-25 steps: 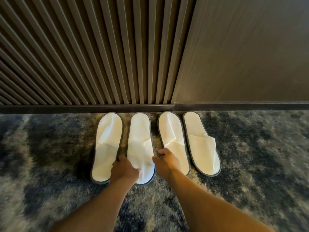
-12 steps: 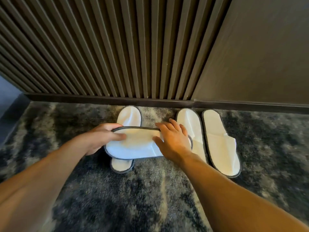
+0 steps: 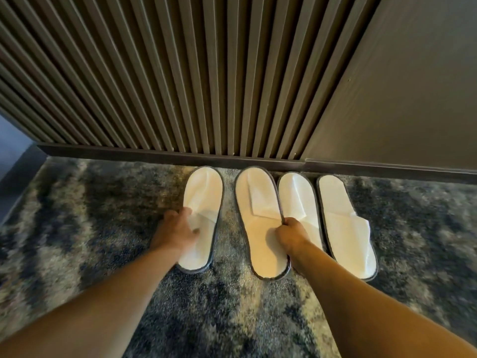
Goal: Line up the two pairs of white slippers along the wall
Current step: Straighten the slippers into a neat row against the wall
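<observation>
1. Four white slippers sit mid-frame on mottled grey carpet, heels at the dark baseboard under a slatted wall.
2. Left hand rests loosely spread on the leftmost slipper; right hand has its grip pinched on the second slipper's edge.

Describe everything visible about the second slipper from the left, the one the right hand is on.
The second slipper from the left is white, cloth-like, with dark grey edging and a flattened, creased strap. It lies lengthwise on the mottled carpet, one end at the baseboard. The right hand pinches its right edge, which touches or overlaps the third slipper. A gap separates it from the leftmost slipper.
</observation>
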